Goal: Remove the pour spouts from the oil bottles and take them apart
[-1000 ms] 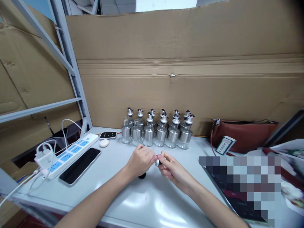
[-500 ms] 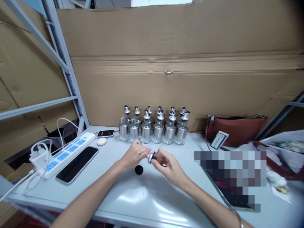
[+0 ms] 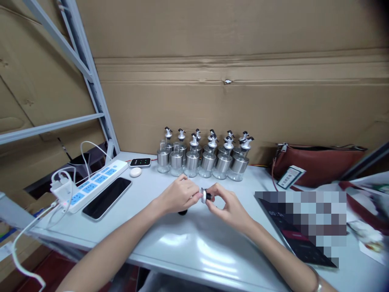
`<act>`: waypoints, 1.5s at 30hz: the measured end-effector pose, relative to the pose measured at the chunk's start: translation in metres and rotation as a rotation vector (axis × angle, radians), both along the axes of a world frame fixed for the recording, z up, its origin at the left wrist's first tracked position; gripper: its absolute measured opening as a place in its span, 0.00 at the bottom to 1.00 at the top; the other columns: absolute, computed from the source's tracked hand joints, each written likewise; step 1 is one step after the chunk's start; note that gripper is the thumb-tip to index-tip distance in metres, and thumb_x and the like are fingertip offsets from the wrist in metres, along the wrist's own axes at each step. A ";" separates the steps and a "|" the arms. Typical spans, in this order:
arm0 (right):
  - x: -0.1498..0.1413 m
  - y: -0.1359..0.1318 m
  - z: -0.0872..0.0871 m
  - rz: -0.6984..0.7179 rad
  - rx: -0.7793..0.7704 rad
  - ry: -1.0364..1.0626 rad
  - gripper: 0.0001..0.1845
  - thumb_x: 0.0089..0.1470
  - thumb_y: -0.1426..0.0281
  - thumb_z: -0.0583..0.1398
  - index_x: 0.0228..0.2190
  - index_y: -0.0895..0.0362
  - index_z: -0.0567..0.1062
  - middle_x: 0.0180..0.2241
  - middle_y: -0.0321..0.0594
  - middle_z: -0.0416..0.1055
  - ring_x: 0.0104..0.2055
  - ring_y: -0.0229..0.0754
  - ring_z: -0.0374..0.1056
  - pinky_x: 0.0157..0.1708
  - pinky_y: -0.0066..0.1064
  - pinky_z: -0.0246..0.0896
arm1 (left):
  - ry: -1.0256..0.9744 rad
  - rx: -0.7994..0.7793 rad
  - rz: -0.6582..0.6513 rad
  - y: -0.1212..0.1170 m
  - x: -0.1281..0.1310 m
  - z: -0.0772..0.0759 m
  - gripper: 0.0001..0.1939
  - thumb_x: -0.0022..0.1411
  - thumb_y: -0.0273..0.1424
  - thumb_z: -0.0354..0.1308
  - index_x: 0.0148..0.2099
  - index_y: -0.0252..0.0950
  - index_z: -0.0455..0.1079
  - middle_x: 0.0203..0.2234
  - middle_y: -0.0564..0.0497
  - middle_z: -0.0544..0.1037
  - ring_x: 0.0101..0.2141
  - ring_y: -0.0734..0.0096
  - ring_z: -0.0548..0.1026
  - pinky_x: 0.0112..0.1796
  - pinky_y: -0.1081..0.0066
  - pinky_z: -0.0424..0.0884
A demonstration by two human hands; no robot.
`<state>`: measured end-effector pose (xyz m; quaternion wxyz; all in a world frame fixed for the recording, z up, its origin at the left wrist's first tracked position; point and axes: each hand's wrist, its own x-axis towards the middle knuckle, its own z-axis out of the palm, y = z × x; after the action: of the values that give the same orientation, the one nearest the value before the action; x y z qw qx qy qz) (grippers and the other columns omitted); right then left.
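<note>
My left hand point(image 3: 180, 197) and my right hand point(image 3: 228, 205) meet above the middle of the white table point(image 3: 194, 247). Between their pinched fingertips is a small silver and black pourer cap point(image 3: 206, 196). Both hands pinch it, the left on its silver end, the right on its black end. A small black round piece point(image 3: 182, 212) lies on the table just under my left hand, mostly hidden. Behind the hands stand several small glass bottles with steel bands and pourer tops point(image 3: 206, 160), in two rows against the cardboard wall.
A white power strip with blue sockets point(image 3: 92, 183), a black phone point(image 3: 107, 197), a small white oval thing point(image 3: 135, 172) and a black device point(image 3: 140, 162) lie at the left. A brown bag point(image 3: 316, 164) rests at the right, with a dark flat item point(image 3: 304, 243) in front of it. A metal shelf frame point(image 3: 82, 69) rises at the left.
The hands stay together on the cap, with the left fingers closing back onto it. The black round piece, in plain sight half a second ago, is now mostly under my left hand. The view has shifted.
</note>
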<state>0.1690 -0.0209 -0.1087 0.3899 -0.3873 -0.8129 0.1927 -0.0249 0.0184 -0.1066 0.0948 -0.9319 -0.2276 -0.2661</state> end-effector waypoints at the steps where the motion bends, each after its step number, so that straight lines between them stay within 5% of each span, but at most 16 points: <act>1: 0.001 0.000 0.001 -0.003 0.001 0.004 0.01 0.51 0.71 0.54 0.30 0.55 0.65 0.25 0.35 0.64 0.28 0.37 0.62 0.29 0.28 0.59 | 0.014 0.022 -0.005 -0.002 0.001 0.001 0.19 0.68 0.32 0.37 0.29 0.34 0.63 0.23 0.52 0.72 0.26 0.73 0.67 0.37 0.68 0.57; 19: 0.008 0.002 -0.003 0.026 0.025 0.040 0.04 0.52 0.71 0.54 0.33 0.56 0.66 0.28 0.38 0.67 0.31 0.39 0.66 0.32 0.30 0.62 | 0.016 0.158 -0.035 -0.010 0.004 0.004 0.08 0.60 0.31 0.48 0.30 0.34 0.64 0.24 0.53 0.73 0.27 0.72 0.69 0.37 0.68 0.59; 28: 0.003 0.001 0.000 0.035 -0.100 0.155 0.04 0.51 0.70 0.56 0.32 0.55 0.65 0.26 0.35 0.65 0.27 0.37 0.63 0.29 0.29 0.61 | -0.108 0.214 0.001 -0.006 0.002 0.001 0.19 0.63 0.45 0.47 0.40 0.33 0.63 0.32 0.49 0.75 0.33 0.69 0.72 0.40 0.66 0.60; 35: -0.003 -0.002 -0.002 0.004 -0.165 0.199 0.05 0.50 0.68 0.56 0.26 0.55 0.63 0.22 0.33 0.62 0.25 0.36 0.60 0.26 0.29 0.57 | -0.173 0.407 -0.051 -0.013 0.010 -0.004 0.15 0.64 0.33 0.48 0.52 0.32 0.59 0.42 0.46 0.75 0.46 0.67 0.69 0.48 0.65 0.57; 45: -0.010 -0.003 -0.004 -0.053 -0.238 0.236 0.08 0.45 0.67 0.56 0.22 0.55 0.59 0.19 0.29 0.56 0.22 0.34 0.53 0.22 0.26 0.50 | -0.100 0.247 0.094 -0.009 0.015 -0.013 0.22 0.65 0.46 0.44 0.46 0.31 0.60 0.33 0.47 0.74 0.35 0.65 0.70 0.40 0.64 0.61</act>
<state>0.1587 -0.0236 -0.1123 0.4389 -0.4267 -0.7224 0.3216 -0.0101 0.0090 -0.1199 0.2096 -0.8870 -0.2408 -0.3336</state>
